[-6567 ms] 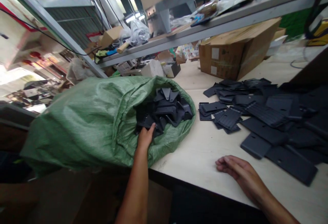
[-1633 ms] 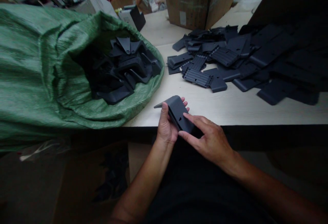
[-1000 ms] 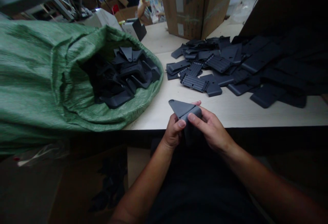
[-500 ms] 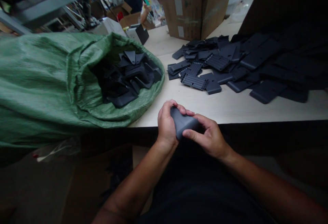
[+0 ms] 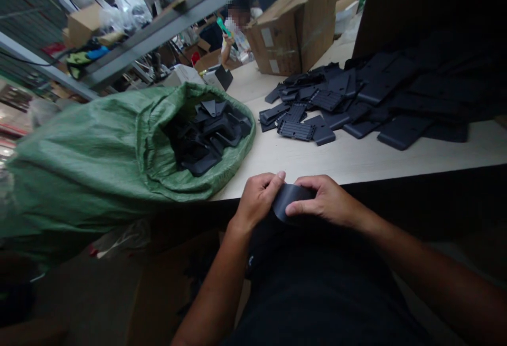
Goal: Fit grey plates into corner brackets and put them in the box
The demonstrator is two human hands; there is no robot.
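A dark grey plastic piece (image 5: 292, 198) with a curved face is held between both hands, just off the table's front edge. My left hand (image 5: 259, 198) grips its left side, thumb pointing up along it. Around the right side, my right hand (image 5: 322, 200) closes with the thumb across the front face. Behind to the left, an open green woven sack (image 5: 99, 145) lies on its side with dark plastic parts (image 5: 209, 129) in its mouth. Flat black pieces (image 5: 336, 100), some ribbed, are heaped on the pale table (image 5: 273, 158) behind to the right.
A cardboard box (image 5: 295, 31) stands at the back of the table, a person (image 5: 237, 42) beyond it. Upper left, a metal shelf (image 5: 170, 24) carries bags and boxes. A large dark panel (image 5: 396, 8) rises at back right. Below the table is another cardboard box (image 5: 158, 282).
The camera view has shifted and tilted. My left hand has changed its hold, its thumb now upright against the piece, and the piece is turned so less of its face shows.
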